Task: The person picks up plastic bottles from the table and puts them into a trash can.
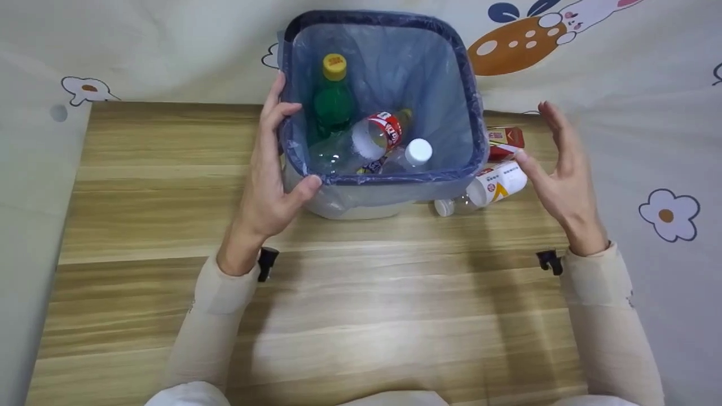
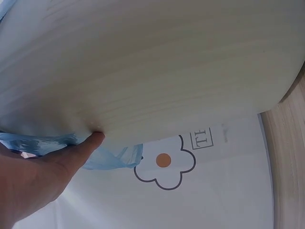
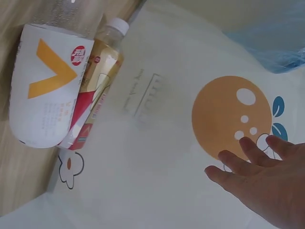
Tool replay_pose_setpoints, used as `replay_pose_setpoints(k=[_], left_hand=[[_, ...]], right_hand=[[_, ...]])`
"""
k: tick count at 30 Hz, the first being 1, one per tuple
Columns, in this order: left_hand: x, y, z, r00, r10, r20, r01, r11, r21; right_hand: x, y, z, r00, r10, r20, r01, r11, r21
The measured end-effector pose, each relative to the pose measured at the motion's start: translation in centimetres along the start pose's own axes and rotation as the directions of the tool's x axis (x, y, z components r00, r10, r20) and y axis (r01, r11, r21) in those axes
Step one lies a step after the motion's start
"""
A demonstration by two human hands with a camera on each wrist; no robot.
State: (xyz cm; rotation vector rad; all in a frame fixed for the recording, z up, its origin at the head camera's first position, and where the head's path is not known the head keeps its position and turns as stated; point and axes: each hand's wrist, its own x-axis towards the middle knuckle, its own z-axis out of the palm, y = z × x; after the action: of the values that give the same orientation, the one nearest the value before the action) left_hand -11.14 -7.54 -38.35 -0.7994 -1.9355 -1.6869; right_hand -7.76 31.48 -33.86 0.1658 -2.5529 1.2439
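Observation:
A square trash bin with a dark rim and a bluish plastic liner stands at the table's far side. My left hand holds its left rim, thumb at the front corner. In the left wrist view, a fingertip touches the bin's pale wall. Inside lie a green bottle with a yellow cap, a clear bottle with a red label and a white-capped bottle. My right hand hovers apart from the bin, fingers spread, holding nothing.
Right of the bin, a white-labelled clear bottle lies on the wooden table. Beside it is a red-labelled bottle with amber contents. A patterned pale cloth hangs around the table's back and sides.

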Motion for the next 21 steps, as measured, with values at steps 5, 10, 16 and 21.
replay_pose_setpoints(k=[5,10,16,21], left_hand=[[-0.1,0.0,-0.1,1.000,-0.005,-0.002,0.005,1.000,-0.012],[-0.1,-0.1,-0.1,1.000,-0.003,-0.009,0.003,1.000,-0.023],[0.0,-0.1,0.0,1.000,-0.007,-0.005,0.007,1.000,-0.027],[0.0,-0.1,0.0,1.000,0.002,-0.003,-0.002,1.000,-0.025]], right_hand=[[-0.2,2.7,-0.1,1.000,0.019,0.010,-0.018,0.997,-0.074],[-0.7,3.6,0.1,0.999,0.032,0.036,-0.028,0.992,-0.120],[-1.3,5.2,0.5,0.997,0.050,0.059,-0.040,0.987,-0.158],[-1.7,6.6,1.0,0.996,0.053,0.067,-0.040,0.980,-0.194]])
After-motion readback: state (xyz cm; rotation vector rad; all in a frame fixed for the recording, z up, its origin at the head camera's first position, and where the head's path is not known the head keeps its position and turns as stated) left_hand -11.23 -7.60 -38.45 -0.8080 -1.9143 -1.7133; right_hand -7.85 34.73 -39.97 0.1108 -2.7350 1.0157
